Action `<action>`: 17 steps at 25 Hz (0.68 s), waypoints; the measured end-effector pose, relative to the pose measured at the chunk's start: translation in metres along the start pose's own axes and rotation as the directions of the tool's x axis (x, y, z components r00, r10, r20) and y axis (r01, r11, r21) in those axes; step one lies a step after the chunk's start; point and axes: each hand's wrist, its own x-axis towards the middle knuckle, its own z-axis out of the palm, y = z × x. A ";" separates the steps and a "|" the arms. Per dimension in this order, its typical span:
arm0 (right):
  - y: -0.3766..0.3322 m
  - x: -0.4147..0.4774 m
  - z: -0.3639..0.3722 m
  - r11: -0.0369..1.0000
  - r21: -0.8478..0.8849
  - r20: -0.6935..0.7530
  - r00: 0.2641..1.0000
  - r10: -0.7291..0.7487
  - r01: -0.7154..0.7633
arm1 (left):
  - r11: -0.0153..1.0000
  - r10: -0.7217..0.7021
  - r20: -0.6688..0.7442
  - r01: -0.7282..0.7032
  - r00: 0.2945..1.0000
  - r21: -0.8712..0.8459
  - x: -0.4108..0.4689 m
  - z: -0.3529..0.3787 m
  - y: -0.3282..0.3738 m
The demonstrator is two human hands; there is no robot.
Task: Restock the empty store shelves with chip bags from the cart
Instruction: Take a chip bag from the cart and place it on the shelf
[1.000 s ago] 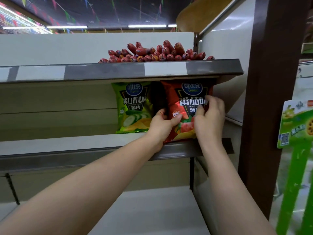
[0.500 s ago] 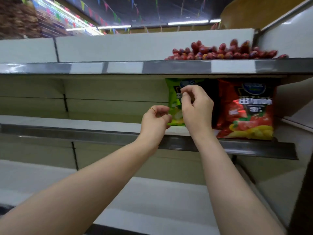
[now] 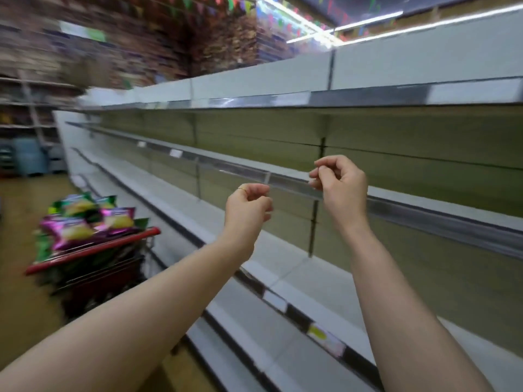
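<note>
A red-rimmed cart stands at the lower left, heaped with pink and green chip bags. A long run of bare white shelves stretches from right to left in front of me. My left hand hovers in mid-air before the middle shelf edge, fingers loosely curled, holding nothing. My right hand is a little higher and to the right, also curled and holding nothing. Neither hand touches a shelf or a bag. The view is blurred by motion.
The aisle floor runs along the left past the cart. Stocked shelving and a blue bin stand at the far left end. Price-tag rails line each shelf edge, with a yellow label on a low one.
The view has swung left, away from the green and red bags now out of sight. Both hands have let go and drawn back from the shelf. The cart has come into view.
</note>
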 end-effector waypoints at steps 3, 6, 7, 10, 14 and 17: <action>0.010 -0.014 0.089 0.989 0.119 0.093 0.992 0.082 -0.092 | 0.999 -0.025 -0.122 0.029 0.992 0.031 0.020 -0.086 -0.010; 0.019 -0.027 0.164 0.964 0.196 0.206 0.969 0.138 -0.179 | 0.997 -0.048 -0.232 0.059 0.972 0.041 0.036 -0.153 -0.020; 0.022 -0.029 0.187 0.956 0.213 0.236 0.960 0.150 -0.201 | 0.997 -0.053 -0.262 0.066 0.964 0.041 0.042 -0.172 -0.023; 0.034 -0.033 0.250 0.937 0.243 0.326 0.931 0.166 -0.252 | 0.994 -0.070 -0.345 0.095 0.936 0.054 0.063 -0.220 -0.036; 0.061 -0.023 0.335 0.919 0.254 0.447 0.879 0.166 -0.303 | 0.985 -0.062 -0.468 0.129 0.882 0.113 0.106 -0.273 -0.054; 0.091 -0.003 0.397 0.905 0.272 0.510 0.847 0.154 -0.328 | 0.979 -0.069 -0.539 0.162 0.840 0.127 0.156 -0.307 -0.073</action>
